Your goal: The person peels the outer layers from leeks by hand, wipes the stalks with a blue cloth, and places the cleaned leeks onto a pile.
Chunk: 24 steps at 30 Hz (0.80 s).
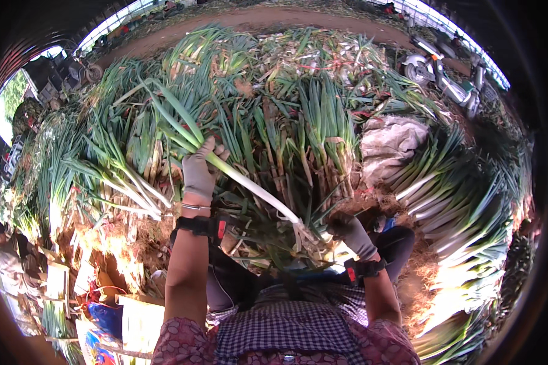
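Observation:
My gloved left hand (199,171) is wrapped round a long green onion (254,187), gripping it where the white stalk turns into green leaves. The onion slants across in front of me, leaves up to the left, roots down to the right. Close to the right of its root end is my right hand (354,236), also gloved, with dark, soiled fingertips. Its fingers are curled, and whatever they may pinch is hidden. Below the onion, loose leaves and trimmings (268,243) lie between my knees.
Heaped green onions (316,121) stretch ahead. Several with white stalks (137,194) lie at left; a neat row (438,213) lies at right beside a pale sack (393,143). A motorcycle (447,82) stands far right. Another person (15,252) is at far left, near cardboard boxes (141,322).

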Each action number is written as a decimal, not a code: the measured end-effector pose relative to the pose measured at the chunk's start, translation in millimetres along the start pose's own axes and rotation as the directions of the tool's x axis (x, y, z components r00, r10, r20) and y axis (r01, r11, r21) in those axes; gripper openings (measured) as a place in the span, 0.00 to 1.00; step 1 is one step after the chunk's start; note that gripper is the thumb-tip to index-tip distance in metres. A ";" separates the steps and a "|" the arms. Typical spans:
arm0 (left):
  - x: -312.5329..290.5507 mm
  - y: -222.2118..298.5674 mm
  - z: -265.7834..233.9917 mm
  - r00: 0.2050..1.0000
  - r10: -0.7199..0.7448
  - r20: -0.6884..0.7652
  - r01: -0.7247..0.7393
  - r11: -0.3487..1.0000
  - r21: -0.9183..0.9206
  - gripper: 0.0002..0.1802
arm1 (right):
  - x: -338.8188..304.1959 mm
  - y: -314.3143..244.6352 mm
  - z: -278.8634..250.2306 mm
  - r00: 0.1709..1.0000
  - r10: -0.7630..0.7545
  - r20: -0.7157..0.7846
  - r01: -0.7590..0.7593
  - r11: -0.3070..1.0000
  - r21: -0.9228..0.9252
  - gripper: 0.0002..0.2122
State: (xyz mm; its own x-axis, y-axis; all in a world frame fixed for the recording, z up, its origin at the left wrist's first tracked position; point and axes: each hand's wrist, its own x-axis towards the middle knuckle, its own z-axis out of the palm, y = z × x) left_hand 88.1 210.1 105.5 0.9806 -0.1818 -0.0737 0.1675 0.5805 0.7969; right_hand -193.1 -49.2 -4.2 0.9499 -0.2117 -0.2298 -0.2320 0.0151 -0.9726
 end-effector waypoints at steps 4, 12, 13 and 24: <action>26.9 8.6 -13.0 1.000 0.020 0.013 -0.020 0.999 -0.031 0.09 | 23.7 -15.2 31.4 0.963 -0.249 -0.102 0.209 0.931 -0.298 0.16; 57.9 -34.6 -39.3 0.999 -0.050 0.004 0.050 0.982 -0.181 0.11 | 95.2 -33.7 96.1 0.993 0.085 0.086 -0.056 0.954 -0.296 0.29; 62.8 -43.2 -47.0 0.993 -0.081 0.083 0.097 0.971 -0.221 0.11 | 106.2 -34.9 98.3 0.989 -0.070 0.129 0.095 0.975 -0.199 0.28; 137.2 -25.4 -131.4 0.992 0.070 0.101 -0.024 0.916 -0.400 0.11 | 64.8 57.4 36.7 0.887 0.354 0.298 -0.360 0.932 -0.038 0.16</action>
State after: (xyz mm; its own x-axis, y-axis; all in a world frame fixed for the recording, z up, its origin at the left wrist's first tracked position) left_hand 231.8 274.7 -3.6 0.9745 -0.2203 0.0431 0.1712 0.8534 0.4923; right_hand -137.2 -26.2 -76.3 0.8224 0.1088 -0.5584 -0.5657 0.0534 -0.8229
